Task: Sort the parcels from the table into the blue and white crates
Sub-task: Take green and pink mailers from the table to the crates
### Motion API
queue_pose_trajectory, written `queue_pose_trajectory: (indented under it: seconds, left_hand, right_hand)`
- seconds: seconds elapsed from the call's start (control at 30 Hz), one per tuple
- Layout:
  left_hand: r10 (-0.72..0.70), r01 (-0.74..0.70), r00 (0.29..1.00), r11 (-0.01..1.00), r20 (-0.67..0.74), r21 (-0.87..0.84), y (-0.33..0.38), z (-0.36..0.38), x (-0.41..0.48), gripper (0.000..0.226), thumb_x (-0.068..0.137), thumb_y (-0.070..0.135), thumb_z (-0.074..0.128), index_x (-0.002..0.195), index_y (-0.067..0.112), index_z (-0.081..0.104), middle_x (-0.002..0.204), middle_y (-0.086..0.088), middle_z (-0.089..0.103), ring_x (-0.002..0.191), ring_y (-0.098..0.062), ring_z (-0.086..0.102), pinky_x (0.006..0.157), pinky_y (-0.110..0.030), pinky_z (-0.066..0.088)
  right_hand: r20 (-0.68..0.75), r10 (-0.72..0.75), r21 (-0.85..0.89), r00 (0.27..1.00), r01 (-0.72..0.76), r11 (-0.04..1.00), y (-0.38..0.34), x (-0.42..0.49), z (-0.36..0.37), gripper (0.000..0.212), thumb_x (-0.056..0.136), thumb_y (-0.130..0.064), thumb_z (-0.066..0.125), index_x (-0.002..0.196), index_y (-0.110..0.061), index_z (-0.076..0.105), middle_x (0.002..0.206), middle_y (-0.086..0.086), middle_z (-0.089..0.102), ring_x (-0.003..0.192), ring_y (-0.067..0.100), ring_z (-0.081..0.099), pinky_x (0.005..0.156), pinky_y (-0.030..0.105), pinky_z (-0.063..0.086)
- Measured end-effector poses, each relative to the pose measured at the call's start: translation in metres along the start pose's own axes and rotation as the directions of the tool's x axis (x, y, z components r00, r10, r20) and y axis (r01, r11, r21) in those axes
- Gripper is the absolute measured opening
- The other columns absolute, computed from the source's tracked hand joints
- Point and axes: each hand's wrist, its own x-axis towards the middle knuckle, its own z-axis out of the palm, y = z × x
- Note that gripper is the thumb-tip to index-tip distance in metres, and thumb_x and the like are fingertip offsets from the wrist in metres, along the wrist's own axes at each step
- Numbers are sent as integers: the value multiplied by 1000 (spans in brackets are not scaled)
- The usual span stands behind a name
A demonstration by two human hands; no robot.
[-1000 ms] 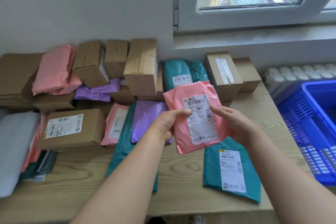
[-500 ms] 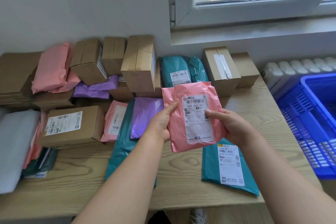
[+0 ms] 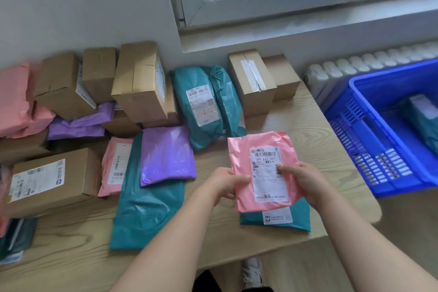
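Pink mailers [image 3: 14,99] and cardboard boxes [image 3: 139,83] crowd the far left of the table [image 3: 315,125] along the wall. A labelled box [image 3: 52,180] lies nearer me, so that end shows little bare wood.

Further right, a long teal mailer [image 3: 147,211] lies with a purple mailer [image 3: 167,154] overlapping its far end. The strip of tabletop on their near side is bare up to the near edge. Two teal parcels [image 3: 201,106] lean by the wall beyond.

My left hand [image 3: 225,184] grips the left edge of the pink parcel [image 3: 263,173], thumb on its face. My right hand [image 3: 303,185] pinches the right edge, thumb on the white label. I hold the parcel over a teal mailer [image 3: 275,219] that lies near the table's near right corner.

To the right the wood is bare out to the table's edge, and back as far as the taped box [image 3: 251,83]. The blue crate [image 3: 350,144] stands just past that edge, open-topped. Something blurred lies inside it, perhaps a teal parcel.

Half a second ago the pink parcel partly covered the teal parcels by the wall. Now it is lower and further right, nearer the crate. Both hands grip it as before.
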Motion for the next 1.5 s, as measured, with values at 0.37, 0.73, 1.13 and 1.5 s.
queue_pose_trajectory:
  seconds: [0.37,0.73,1.13,1.5]
  left_hand:
    - [53,30,981,908,-187,418,-16,58,29,48,84,24,64,130,23,52,125,-8,50,117,-27,55,103,-37,44]
    - [-187,173,958,982,-219,-82,-15,81,47,45,79,13,76,121,7,59,119,-10,69,104,-26,67,93,-38,54]
    - [-58,100,988,946,141,-309,33,93,41,21,89,-5,62,109,2,69,105,-17,75,98,-33,72,89,-45,57]
    - [11,21,916,997,401,-76,117,232,44,15,90,-1,63,103,4,68,99,-14,76,86,-30,74,80,-44,58]
  right_hand:
    - [-226,-125,-586,966,-32,809,57,21,-33,57,75,-22,80,124,-13,54,115,7,62,104,25,60,90,39,49]
    - [-168,-56,-601,984,-58,797,61,29,-45,68,70,-18,81,130,-12,49,123,7,61,113,27,59,96,42,48]
    - [-240,-65,-135,969,34,990,43,-3,-68,68,81,-19,80,139,-12,46,133,2,57,113,19,56,93,33,44]
    - [-453,-96,107,886,161,981,46,-86,-221,22,84,-15,77,104,-12,69,100,2,76,86,11,71,73,21,54]
